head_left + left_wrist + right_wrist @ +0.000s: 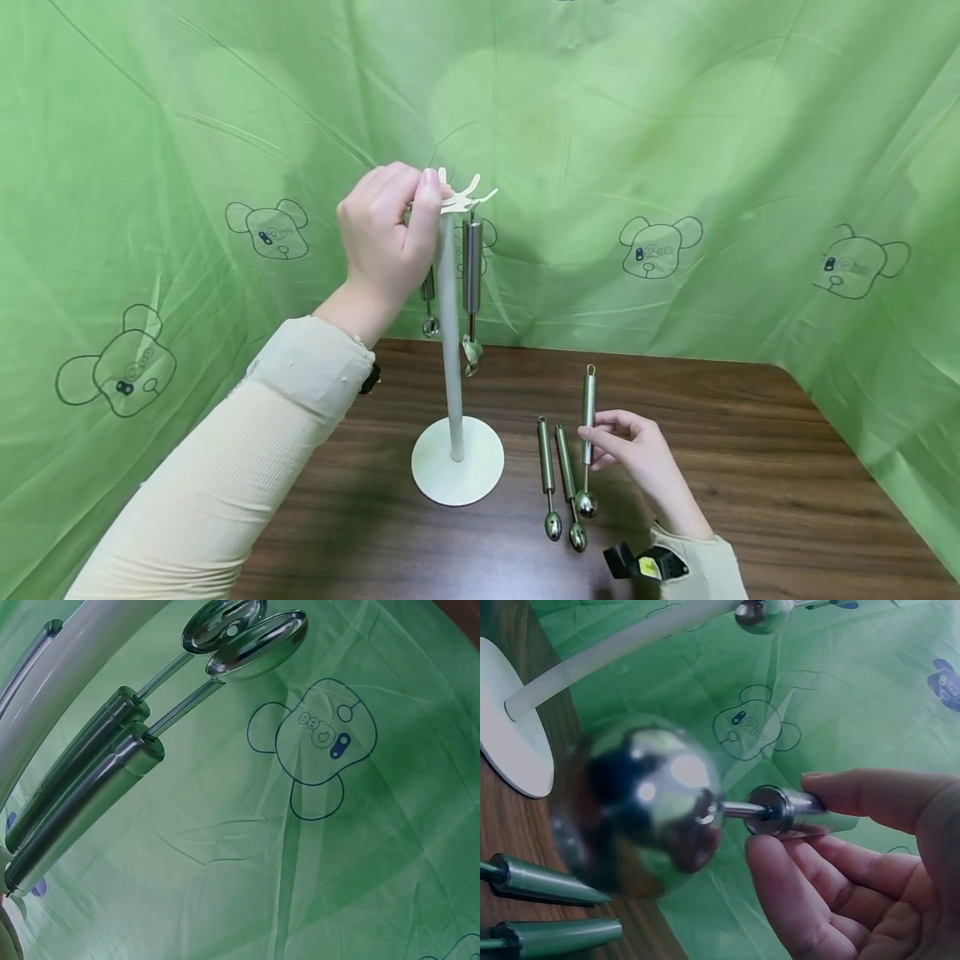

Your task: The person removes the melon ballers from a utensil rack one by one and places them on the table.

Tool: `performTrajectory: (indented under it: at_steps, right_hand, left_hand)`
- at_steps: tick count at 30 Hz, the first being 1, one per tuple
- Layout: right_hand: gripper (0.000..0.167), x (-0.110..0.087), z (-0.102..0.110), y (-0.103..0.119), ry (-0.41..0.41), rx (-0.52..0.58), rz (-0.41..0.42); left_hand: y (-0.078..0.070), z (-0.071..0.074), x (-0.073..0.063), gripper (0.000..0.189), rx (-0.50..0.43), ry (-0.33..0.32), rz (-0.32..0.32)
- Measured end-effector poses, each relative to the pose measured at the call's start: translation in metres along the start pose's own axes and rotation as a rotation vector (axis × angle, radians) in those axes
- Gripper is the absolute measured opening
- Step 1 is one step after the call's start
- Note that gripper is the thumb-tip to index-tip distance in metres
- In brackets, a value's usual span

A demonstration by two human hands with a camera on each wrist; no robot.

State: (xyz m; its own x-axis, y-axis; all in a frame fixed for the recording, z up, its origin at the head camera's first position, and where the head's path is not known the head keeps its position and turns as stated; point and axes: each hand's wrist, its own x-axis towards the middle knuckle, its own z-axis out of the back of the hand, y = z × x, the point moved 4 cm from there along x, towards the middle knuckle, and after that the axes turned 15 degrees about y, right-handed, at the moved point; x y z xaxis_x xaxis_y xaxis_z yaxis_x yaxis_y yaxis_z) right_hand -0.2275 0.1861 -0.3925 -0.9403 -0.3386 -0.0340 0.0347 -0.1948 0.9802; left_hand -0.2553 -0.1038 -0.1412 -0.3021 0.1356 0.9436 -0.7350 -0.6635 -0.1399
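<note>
While the right hand [639, 446] pinches the steel scoop [588, 408] by its handle at the lower right of the head view, the left hand [390, 221], upper centre, has its fingers curled at the hooked top of the white stand [452, 333] and appears to grip it. From where I stand, the steel scoop is upright, its round bowl [637, 810] lowermost; whether the bowl touches the table [750, 467] I cannot tell. Judged by its polished metal, the scoop should be stiff, fairly light and hard to break, but slippery, with some weight toward the bowl. Recommended hold: thumb against fingers on the handle cylinder, leaving the end loop [590, 370] free; avoid the thin neck and mirror-smooth bowl. Two more scoops [546, 454], with oval bowls, lie just left of it in the frame. At frame centre, a hanging utensil [472, 267] has a satin cylindrical handle and narrow shank. The stand comprises a slender post and flat disc base; the table shows dark wood grain, and the green curtain [562, 150] is thin, creased sheeting printed with bear-head outlines
</note>
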Motion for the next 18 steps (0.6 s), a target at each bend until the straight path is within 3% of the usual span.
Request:
performTrajectory:
  at_steps: [18]
  right_hand:
    - [0.039, 0.013, -0.006, -0.032, 0.209, -0.013, -0.131]
  left_hand:
    - [0.002, -0.002, 0.000, 0.042, -0.018, -0.045, -0.023]
